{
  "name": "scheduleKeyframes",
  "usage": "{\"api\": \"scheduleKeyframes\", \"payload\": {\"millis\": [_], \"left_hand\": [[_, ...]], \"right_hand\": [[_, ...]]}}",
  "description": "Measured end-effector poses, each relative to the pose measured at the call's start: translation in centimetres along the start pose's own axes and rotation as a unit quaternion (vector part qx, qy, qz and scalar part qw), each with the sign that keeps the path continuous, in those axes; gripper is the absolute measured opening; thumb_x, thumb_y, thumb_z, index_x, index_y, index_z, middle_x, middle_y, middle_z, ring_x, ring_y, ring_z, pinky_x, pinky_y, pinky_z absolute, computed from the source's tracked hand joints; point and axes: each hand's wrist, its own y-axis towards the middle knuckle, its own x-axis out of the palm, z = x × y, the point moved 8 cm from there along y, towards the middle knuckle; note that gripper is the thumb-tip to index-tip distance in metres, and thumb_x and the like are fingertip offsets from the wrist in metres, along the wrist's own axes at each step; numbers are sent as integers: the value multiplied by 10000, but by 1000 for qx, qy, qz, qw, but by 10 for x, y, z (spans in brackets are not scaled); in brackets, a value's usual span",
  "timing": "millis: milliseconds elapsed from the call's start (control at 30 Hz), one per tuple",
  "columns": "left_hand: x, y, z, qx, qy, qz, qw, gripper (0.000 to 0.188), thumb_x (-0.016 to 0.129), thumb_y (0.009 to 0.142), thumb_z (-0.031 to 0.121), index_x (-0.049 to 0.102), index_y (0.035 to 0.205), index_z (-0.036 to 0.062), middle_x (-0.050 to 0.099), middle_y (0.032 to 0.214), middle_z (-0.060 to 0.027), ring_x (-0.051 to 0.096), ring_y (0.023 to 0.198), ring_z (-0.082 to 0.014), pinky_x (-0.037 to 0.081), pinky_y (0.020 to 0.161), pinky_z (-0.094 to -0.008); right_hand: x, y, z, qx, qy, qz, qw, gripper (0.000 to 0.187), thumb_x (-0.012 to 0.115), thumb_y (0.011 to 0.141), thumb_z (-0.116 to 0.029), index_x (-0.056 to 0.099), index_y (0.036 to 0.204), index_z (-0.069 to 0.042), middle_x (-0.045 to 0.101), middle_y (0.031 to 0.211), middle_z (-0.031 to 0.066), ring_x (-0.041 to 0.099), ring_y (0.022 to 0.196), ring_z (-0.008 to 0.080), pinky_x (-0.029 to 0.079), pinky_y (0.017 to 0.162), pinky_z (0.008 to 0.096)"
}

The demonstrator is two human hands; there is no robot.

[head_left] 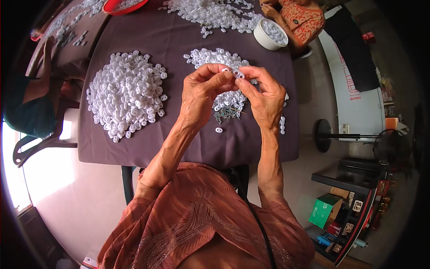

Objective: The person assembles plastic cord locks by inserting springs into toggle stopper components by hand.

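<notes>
Above the table, a small white oval plastic piece with two holes (239, 74) is pinched between the thumb and fingers of my right hand (263, 98). My left hand (199, 89) is closed too, its fingertips meeting the right ones. A bit of white (226, 70) shows in its pinch; whether it is a second piece I cannot tell. Below the hands lies a pile of similar white pieces (226, 99), partly hidden, with a small heap of screws (227, 114) at its near edge. One loose piece (219, 130) rests nearer me.
A large heap of white pieces (125, 92) covers the table's left. More pieces (206, 15) spread at the far side, near a white tub (270, 35) and a red basin (121, 7). Co-workers sit at far right (304, 20) and left (33, 103). A shelf (349, 210) stands right.
</notes>
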Motion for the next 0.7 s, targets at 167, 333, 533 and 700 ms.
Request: {"api": "scheduleKeyframes", "payload": {"millis": [167,333,533,700], "left_hand": [[3,-2,-1,-17,-17,-6,1000,111,606,788,80,574,842,-11,617,811,-103,588,707,-153,488,675,-271],[6,-5,-2,-23,-5,-6,1000,110,602,792,85,573,859,2,622,853,-120,585,719,-149,478,669,-267],[8,-6,-1,-31,-13,6,999,112,606,790,85,578,869,11,620,881,-121,580,715,-148,470,664,-273],[6,-6,1,-24,-12,17,999,122,617,782,95,583,862,8,621,880,-113,577,707,-149,469,655,-277]], "right_hand": [[-5,2,17,101,170,16,980,132,598,769,-4,598,896,32,610,809,69,573,732,107,436,722,217],[-3,6,10,100,228,41,968,130,591,771,9,594,897,39,610,820,76,574,769,124,438,735,229],[-2,8,3,65,205,87,973,145,597,760,24,591,903,47,609,824,82,573,753,127,440,742,238],[-1,9,1,50,168,95,980,143,592,763,28,589,903,56,607,826,88,568,746,126,444,729,237]]}}
